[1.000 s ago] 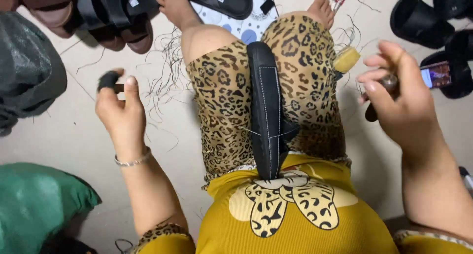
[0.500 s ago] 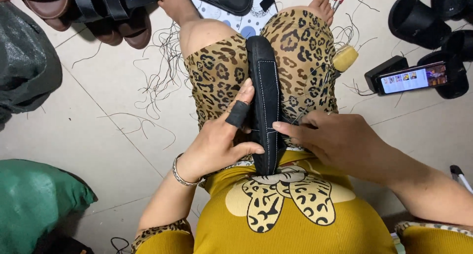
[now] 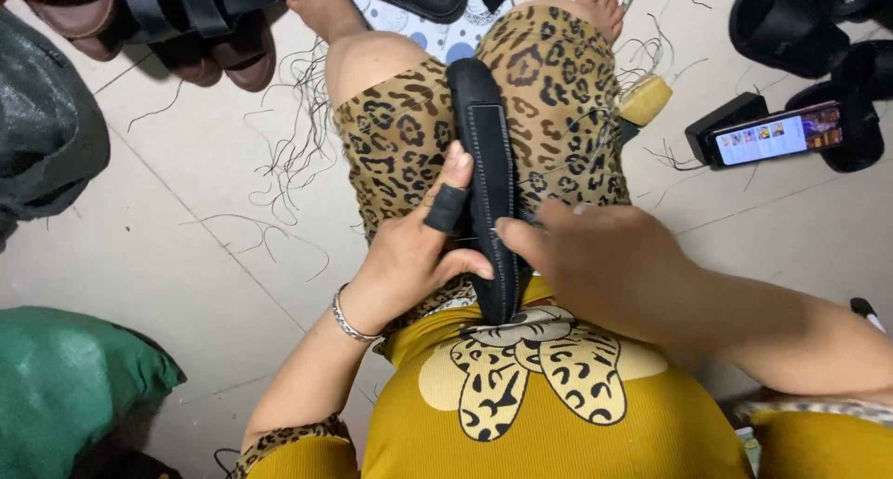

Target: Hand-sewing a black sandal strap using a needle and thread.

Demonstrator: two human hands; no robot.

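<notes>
The person sits on the pale floor [image 3: 167,246] with a long black shoe sole [image 3: 491,200] standing on its edge between the knees, on the leopard-print shorts [image 3: 400,144]. The left hand [image 3: 414,256] grasps the sole from its left side: the thumb presses on the stitched edge and the index finger, which wears a black finger guard [image 3: 446,209], lies along the sole. The right hand [image 3: 605,260] touches the sole from the other side, with the fingers bent toward the stitched edge; whether they pinch a needle or a thread cannot be seen. Loose dark threads [image 3: 288,144] lie on the floor left of the legs. A phone [image 3: 777,135] with a lit screen leans on a black sandal [image 3: 842,144] near the right edge of the floor, and a yellow block [image 3: 646,98] lies just beside the right knee. A green bag [image 3: 65,386] is in the lower left corner.
</notes>
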